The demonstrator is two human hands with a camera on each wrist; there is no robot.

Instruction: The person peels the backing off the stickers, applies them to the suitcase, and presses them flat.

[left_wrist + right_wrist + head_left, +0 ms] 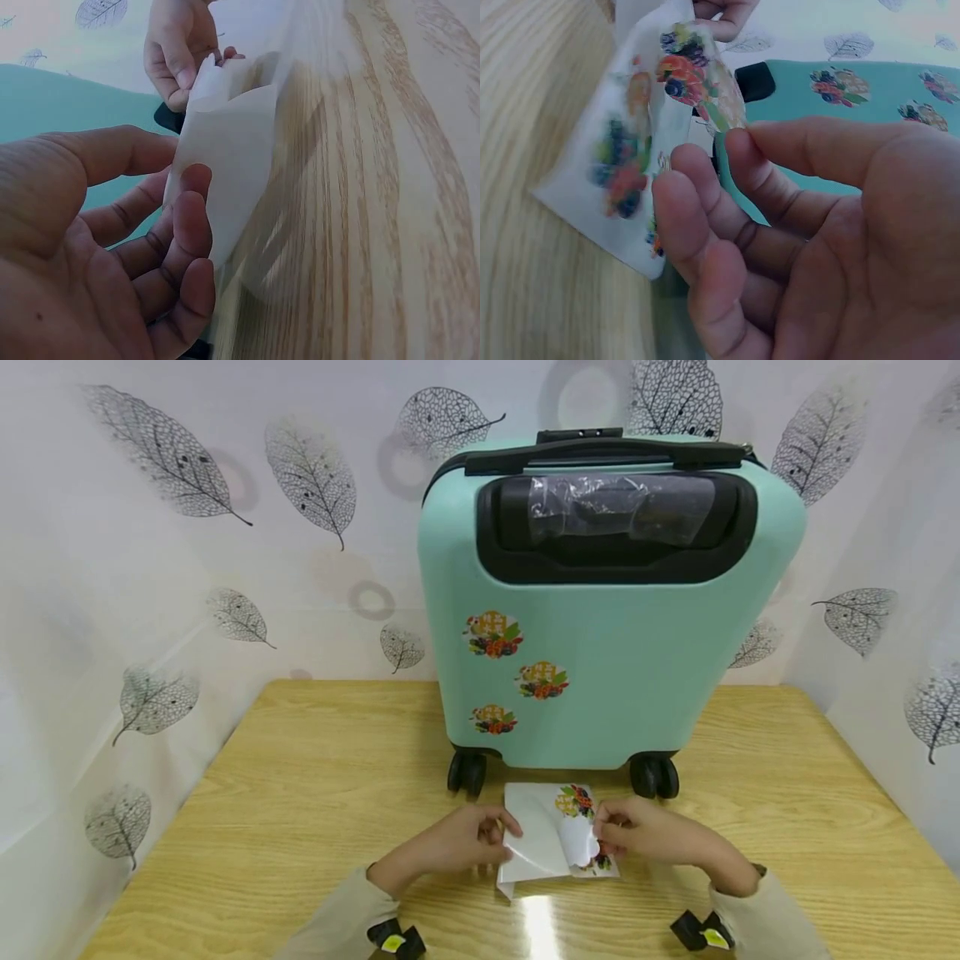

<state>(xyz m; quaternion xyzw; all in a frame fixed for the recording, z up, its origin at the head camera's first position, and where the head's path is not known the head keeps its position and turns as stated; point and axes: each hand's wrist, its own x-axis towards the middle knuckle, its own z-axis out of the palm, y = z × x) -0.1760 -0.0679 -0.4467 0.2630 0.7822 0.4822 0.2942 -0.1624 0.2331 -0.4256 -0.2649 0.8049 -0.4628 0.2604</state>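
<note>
My left hand point(474, 839) pinches the left edge of a white sticker sheet point(534, 827), bent and held just over the table. In the left wrist view the pale back of the sheet point(232, 150) shows. My right hand point(645, 832) pinches the edge of a round fruit sticker point(697, 79) between thumb and index finger. This sticker stands lifted away from the sheet, its white back facing the head camera; whether it still clings at one edge I cannot tell. Other fruit stickers point(622, 165) lie on the sheet.
A mint green suitcase point(600, 668) stands upright on the wooden table point(315, 785), right behind the sheet. Three fruit stickers point(542, 680) are on the left of its front. Black wheels point(654, 775) are close to my right hand. A leaf-patterned wall covering point(315, 610) surrounds the table.
</note>
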